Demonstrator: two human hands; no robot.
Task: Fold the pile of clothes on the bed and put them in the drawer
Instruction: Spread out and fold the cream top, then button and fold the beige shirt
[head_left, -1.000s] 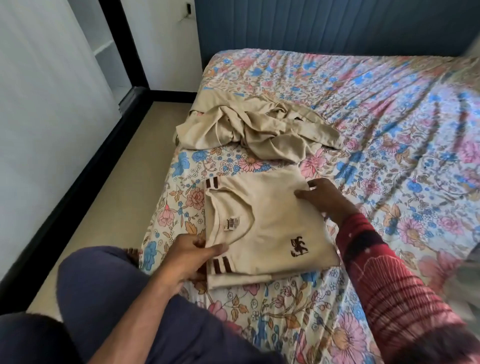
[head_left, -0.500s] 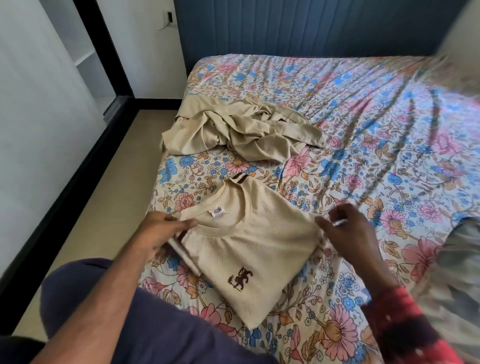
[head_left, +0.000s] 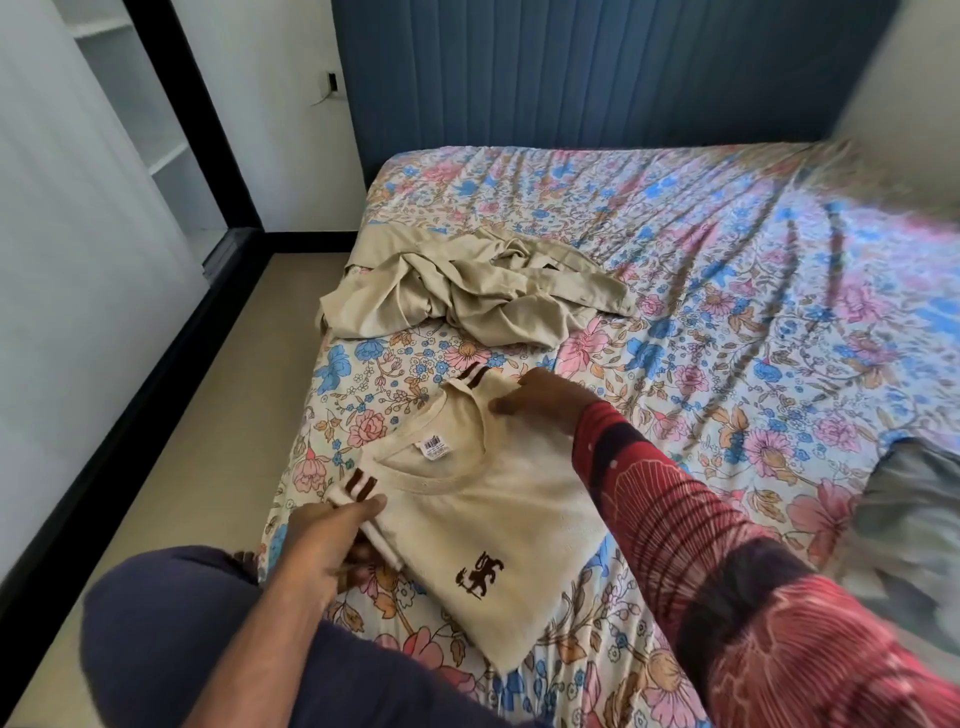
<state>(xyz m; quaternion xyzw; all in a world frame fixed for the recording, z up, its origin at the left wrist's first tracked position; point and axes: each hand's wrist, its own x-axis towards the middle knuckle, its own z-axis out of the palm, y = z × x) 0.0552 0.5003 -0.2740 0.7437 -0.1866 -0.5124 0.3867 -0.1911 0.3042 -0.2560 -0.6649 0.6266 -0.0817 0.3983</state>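
Your folded cream t-shirt (head_left: 498, 525) lies on the near left part of the bed (head_left: 727, 291), turned at an angle, with the neck opening and its white label toward the far left and the small dark brown emblem on the chest facing up near you. Your left hand (head_left: 324, 535) grips the near shoulder edge of the shirt: the thumb lies on top, right beside the brown-striped sleeve cuff, and the fingers curl underneath the fold. Your right hand (head_left: 545, 397) holds the far shoulder, fingers curled over the folded edge just beside the other striped cuff, which sticks out past your fingertips. The red patterned sleeve (head_left: 727, 545) on your right arm crosses over the right side of the shirt and hides its edge there.

Farther up the bed, well apart from the shirt, a crumpled khaki garment (head_left: 467, 291) lies unfolded near the left edge of the mattress. The floral sheet is wrinkled across the far side. A grey cloth (head_left: 909, 519) sits at the right border, too blurred to make out. Your knee in dark blue trousers (head_left: 171, 623) rests at the bed's near left corner, beside the beige floor (head_left: 208, 415).
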